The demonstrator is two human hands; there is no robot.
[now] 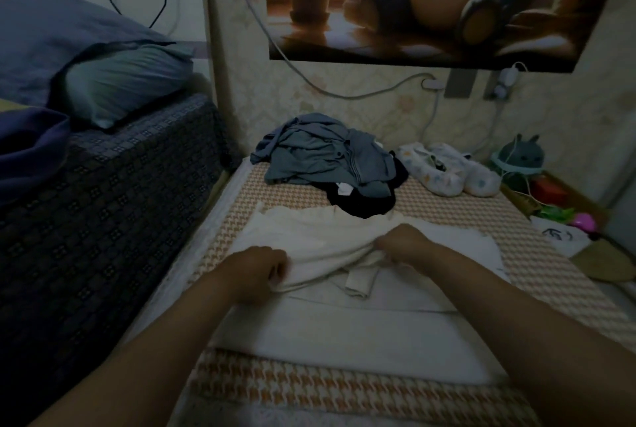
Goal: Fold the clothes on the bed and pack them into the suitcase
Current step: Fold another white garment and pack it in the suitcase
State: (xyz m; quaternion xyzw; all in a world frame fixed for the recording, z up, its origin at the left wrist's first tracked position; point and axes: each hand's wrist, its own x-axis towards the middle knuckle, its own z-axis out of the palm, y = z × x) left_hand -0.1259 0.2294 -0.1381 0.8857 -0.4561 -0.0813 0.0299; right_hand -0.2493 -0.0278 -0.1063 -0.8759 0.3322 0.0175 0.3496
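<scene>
Gripping a raised fold of the cream garment [309, 237], both hands are curled into the cloth. The left hand [256, 271] has its fingers [278, 269] clenched around a bunched edge. The right hand [406, 244] grasps the same fold further along, with its fingers tucked into the cloth (so the tips are hidden). Between the two sets of fingers the fabric sags in a shallow curve, and the rest of the garment lies flat on the bed [464, 209]. Beyond the fingers, away from the person, a black garment [361, 203] touches the cream one, and a pile of grey-blue clothes [316, 154] lies partly on top of it. Beyond the right fingers and to their right, well apart, a pair of pale slippers [447, 172] rests near the wall.
</scene>
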